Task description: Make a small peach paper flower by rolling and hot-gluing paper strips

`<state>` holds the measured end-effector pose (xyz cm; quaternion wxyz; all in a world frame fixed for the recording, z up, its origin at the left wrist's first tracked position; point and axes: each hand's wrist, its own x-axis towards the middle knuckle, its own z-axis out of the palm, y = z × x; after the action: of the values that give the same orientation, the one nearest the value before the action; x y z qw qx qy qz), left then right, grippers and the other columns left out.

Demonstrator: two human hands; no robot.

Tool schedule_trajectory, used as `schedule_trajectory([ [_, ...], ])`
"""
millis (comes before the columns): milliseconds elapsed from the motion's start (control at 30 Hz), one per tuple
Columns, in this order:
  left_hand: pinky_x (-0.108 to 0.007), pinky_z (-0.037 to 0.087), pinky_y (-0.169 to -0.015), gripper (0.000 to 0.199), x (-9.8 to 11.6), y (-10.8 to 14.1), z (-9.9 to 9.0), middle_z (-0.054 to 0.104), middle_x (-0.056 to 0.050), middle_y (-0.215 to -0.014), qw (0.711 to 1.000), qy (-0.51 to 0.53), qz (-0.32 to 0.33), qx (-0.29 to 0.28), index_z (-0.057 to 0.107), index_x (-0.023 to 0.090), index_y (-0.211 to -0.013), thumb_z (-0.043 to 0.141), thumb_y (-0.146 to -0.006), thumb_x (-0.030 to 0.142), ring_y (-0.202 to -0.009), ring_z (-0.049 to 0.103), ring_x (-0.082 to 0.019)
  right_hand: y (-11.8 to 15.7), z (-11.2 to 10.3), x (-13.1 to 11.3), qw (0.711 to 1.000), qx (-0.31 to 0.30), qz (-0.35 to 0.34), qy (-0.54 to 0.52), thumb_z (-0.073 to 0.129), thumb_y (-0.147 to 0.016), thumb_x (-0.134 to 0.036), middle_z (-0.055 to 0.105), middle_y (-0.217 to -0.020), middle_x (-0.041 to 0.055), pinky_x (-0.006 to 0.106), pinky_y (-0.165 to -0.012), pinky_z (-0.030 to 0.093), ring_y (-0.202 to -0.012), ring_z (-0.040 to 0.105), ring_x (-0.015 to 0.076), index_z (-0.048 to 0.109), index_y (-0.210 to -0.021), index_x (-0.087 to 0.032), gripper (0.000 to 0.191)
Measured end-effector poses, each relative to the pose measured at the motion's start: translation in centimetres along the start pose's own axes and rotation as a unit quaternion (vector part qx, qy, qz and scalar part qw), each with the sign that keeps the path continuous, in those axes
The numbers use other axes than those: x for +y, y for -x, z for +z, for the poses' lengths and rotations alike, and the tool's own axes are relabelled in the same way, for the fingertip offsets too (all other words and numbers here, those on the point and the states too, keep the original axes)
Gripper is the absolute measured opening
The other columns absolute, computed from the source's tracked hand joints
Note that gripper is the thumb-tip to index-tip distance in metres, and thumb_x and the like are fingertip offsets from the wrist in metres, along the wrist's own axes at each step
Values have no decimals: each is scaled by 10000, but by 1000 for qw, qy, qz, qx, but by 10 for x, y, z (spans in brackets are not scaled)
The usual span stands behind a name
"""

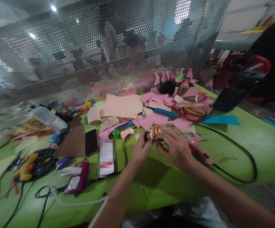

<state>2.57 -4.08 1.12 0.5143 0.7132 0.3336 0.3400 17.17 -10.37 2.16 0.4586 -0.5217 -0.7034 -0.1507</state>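
Note:
A small paper swirl (pixel 155 131) in peach and brown stripes is held up just over the table, pinched at its lower end. My left hand (pixel 142 146) has its fingers closed on its left side. From the right, the fingertips of my right hand (pixel 175 145) press against the same piece; where exactly they touch is partly hidden. Just beyond my right hand lies a pink hot glue gun (pixel 200 149) with a small red light. A crumpled peach paper piece (pixel 127 133) rests to the left of my left hand.
Pink paper scraps (pixel 151 120), a blue-handled cutter (pixel 166 112) and red-handled scissors (pixel 191 115) lie behind my hands. Paper cones (pixel 179 76) stand farther back. A black cable (pixel 255 164) loops at right. Leftward are a phone (pixel 91 142) and a magenta power strip (pixel 77 180).

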Motion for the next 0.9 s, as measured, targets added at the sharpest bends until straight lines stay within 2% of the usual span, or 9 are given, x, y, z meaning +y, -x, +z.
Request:
schedule_trajectory([
  [233, -317, 432, -873, 262, 0, 0, 0, 550, -32, -963, 1000, 2, -2, 1, 479, 202, -1048, 466, -895, 415, -930, 520, -196, 2, 1, 1, 1000, -6, -6, 1, 570, -839, -104, 682, -780, 42, 348, -700, 460, -770, 621, 218, 620, -847, -217, 124],
  [567, -319, 429, -872, 192, 0, 3, -1, 580, -20, -974, 1000, -15, 9, 7, 504, 205, -1057, 444, -926, 332, -928, 539, -187, 2, 2, -1, 1000, -13, -17, 10, 584, -819, -96, 682, -781, 35, 350, -708, 467, -774, 628, 218, 614, -853, -218, 131],
  [900, -330, 443, -907, 220, 0, 2, -1, 616, -33, -1006, 1000, -23, 11, 10, 510, 202, -1066, 450, -931, 365, -959, 559, -196, 3, 3, -1, 1000, -16, -20, 16, 580, -806, -94, 681, -792, 37, 348, -713, 466, -789, 626, 220, 619, -862, -219, 142],
])
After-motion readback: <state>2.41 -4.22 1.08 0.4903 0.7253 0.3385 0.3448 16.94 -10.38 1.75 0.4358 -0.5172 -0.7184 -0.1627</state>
